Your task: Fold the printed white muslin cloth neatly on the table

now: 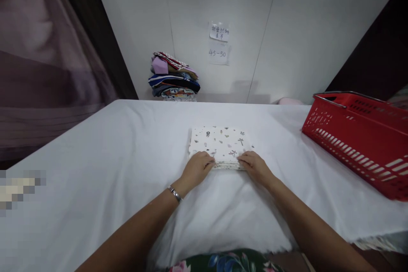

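Observation:
A white cloth (219, 141) printed with small plant-like figures lies folded into a layered rectangle on the white table cover. My left hand (200, 166) pinches its near edge at the left, fingers on top. At the right part of the same edge, my right hand (254, 165) grips the folded layers with its fingers curled. Between the two hands the stacked layers of the near edge show. My thumbs are mostly out of sight. A metal bracelet (175, 194) circles my left wrist.
A red plastic basket (357, 136) with a metal handle stands on the right of the white-covered table (95, 178). Past the far edge, folded fabrics (174, 77) are piled against the wall. Paper notes (219, 43) hang there. A curtain (47, 59) borders the left.

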Motion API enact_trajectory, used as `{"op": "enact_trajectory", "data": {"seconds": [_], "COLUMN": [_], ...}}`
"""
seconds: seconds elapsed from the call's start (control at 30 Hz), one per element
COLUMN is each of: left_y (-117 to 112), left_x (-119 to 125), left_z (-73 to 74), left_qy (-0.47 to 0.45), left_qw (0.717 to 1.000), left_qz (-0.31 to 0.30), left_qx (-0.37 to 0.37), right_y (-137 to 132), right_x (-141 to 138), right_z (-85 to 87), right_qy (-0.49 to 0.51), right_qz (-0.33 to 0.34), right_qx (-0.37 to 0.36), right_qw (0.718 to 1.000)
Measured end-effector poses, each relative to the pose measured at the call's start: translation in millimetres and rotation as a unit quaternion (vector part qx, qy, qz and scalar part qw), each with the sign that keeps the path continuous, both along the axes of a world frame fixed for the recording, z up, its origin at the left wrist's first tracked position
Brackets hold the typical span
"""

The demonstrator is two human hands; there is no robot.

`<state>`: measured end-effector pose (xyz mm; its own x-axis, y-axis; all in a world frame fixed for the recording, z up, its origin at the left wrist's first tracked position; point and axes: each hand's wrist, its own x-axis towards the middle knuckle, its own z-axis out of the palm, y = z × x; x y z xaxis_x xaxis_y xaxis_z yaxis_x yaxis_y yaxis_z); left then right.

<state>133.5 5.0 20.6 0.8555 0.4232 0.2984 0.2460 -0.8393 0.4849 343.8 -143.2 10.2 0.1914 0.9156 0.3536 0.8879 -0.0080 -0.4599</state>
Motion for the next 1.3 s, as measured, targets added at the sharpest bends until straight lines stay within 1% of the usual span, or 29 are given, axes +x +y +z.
{"op": "enact_trajectory", "data": {"seconds": [0.07,0.2,0.37,0.5,0.63,0.83,0.93,1.1,1.17,1.3], "left_y": [-0.4,-2.0,-1.1,0.0,-0.2,-1.9,-3.0,-2.6,-1.3,1.7], "left_x": [1.0,4.2,4.6,5.2,6.7,6.3,4.7,3.1,3.0,2.0], "left_z": [0.3,-2.2,-6.8,-8.1,-8.9,-8.1,-8.1,-10.3,-11.5,-13.8], "left_qy": [-0.002,-0.006,-0.009,-0.012,-0.013,-0.031,-0.028,-0.009,-0.005,-0.014], "left_qw": [1.000,0.999,0.999,0.999,0.999,0.998,0.996,0.992,0.992,0.994], "left_qz": [0.013,0.036,0.028,0.027,0.032,0.032,0.025,0.008,0.002,-0.015], "left_qx": [-0.003,0.014,0.027,0.030,0.033,0.051,0.080,0.128,0.130,0.110], "right_y": [-0.5,-6.6,-20.1,-22.5,-18.1,-21.4,-25.7,-27.6,-27.7,-29.3], "right_x": [-0.2,2.0,12.9,19.5,19.6,13.2,11.0,11.3,12.4,16.2], "right_z": [-0.8,1.8,1.2,-2.6,-4.6,1.0,3.0,1.5,0.5,-0.9], "right_qy": [-0.006,-0.013,-0.012,-0.037,-0.062,-0.043,-0.056,-0.067,-0.061,-0.047], "right_qz": [-0.004,-0.015,-0.041,-0.045,-0.042,-0.064,-0.054,-0.041,-0.035,-0.017], "right_qx": [0.001,-0.005,0.000,0.002,0.013,0.044,0.042,0.029,0.032,0.029], "right_qw": [1.000,1.000,0.999,0.998,0.997,0.996,0.996,0.997,0.997,0.998]}}
